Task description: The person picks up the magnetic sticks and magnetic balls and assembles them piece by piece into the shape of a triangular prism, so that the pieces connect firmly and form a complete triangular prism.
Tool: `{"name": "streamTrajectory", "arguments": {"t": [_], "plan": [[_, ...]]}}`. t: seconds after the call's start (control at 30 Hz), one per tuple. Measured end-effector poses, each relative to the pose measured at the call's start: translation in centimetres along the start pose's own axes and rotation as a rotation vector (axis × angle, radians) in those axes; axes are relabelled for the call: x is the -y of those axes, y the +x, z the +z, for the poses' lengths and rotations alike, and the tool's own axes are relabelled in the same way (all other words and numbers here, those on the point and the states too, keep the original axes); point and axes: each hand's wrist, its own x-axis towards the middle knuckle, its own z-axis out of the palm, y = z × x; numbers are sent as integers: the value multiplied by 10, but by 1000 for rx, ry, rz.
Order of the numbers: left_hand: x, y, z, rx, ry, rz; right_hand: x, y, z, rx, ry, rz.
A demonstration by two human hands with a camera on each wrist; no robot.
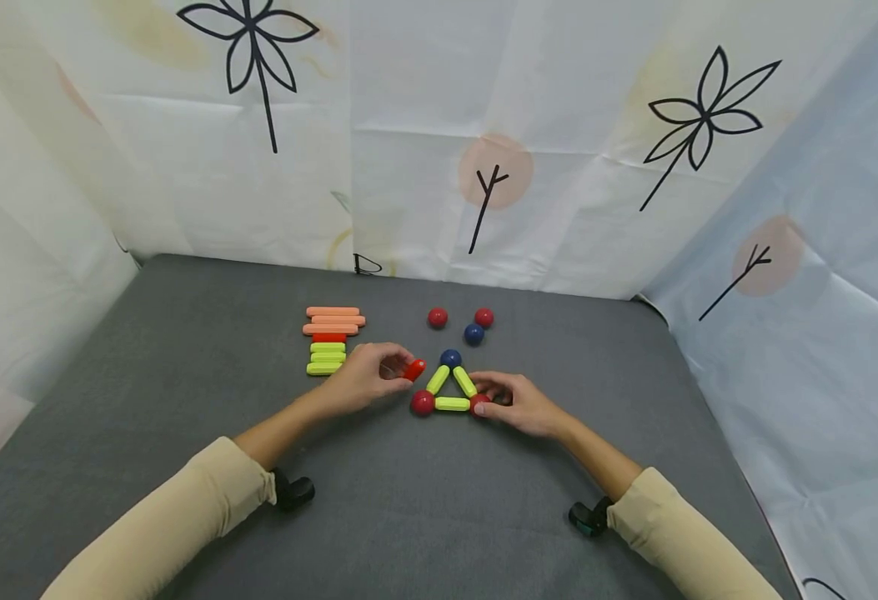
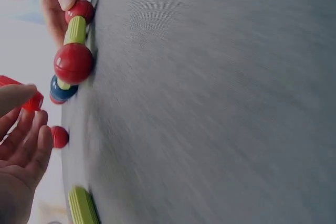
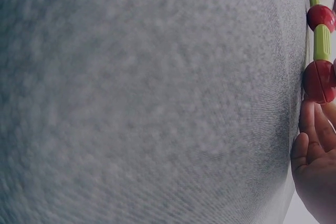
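My left hand (image 1: 366, 377) pinches a short red rod (image 1: 413, 370) between thumb and fingers, just left of a triangle on the cloth. Three yellow-green rods (image 1: 452, 404) form the triangle's sides. A blue ball (image 1: 450, 358) joins them at the far corner, and red balls (image 1: 423, 403) sit at the two near corners. With thumb and fingers, my right hand (image 1: 521, 403) holds the near right red ball (image 3: 318, 81). In the left wrist view the red rod (image 2: 34, 100) sticks out past the thumb, beside the triangle.
Behind the triangle lie two loose red balls (image 1: 437, 317) and a blue ball (image 1: 474, 334). To the left, orange rods (image 1: 335, 320), a red rod (image 1: 329, 338) and yellow-green rods (image 1: 327, 357) are lined up in a column. Printed white curtains (image 1: 408, 200) border the grey table (image 1: 439, 517).
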Motion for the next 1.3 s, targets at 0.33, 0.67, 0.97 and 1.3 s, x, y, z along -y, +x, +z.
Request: {"name": "streamTrajectory", "arguments": {"t": [0.33,0.67,0.97,1.3], "plan": [[-11,52,22,-77,-110,17,1,1,1,10,6,4],[-4,66,30,-35,-64,-6,1,1,2,-1,13,2],[2,66,34,-17,-55,21,10,-1,2,-13,6,14],[6,36,-3,-17,2,3,2,0,2,-7,20,-12]]}}
